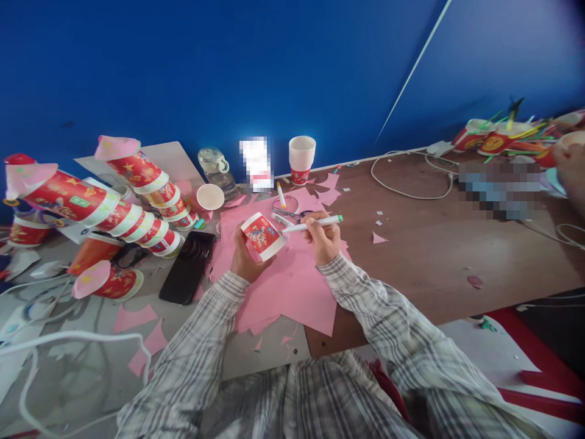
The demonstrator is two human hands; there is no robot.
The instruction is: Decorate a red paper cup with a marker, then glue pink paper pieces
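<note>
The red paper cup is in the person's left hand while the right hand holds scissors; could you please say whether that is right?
Not quite: the head view shows the right hand holding a white marker instead. The red paper cup is indeed in the left hand.

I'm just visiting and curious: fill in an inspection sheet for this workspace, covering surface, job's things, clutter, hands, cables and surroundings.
Surface: brown tabletop beside a grey one; pink paper lies across both.
Job's things: red paper cup, tilted; white marker with a green end.
Clutter: pink scraps, black smartphone, stacks of red cups with pink tops.
Hands: left holds the cup; right holds the marker.
Cables: white cables at left and right.
Surroundings: blue wall; another person's hand at the right edge.
</note>
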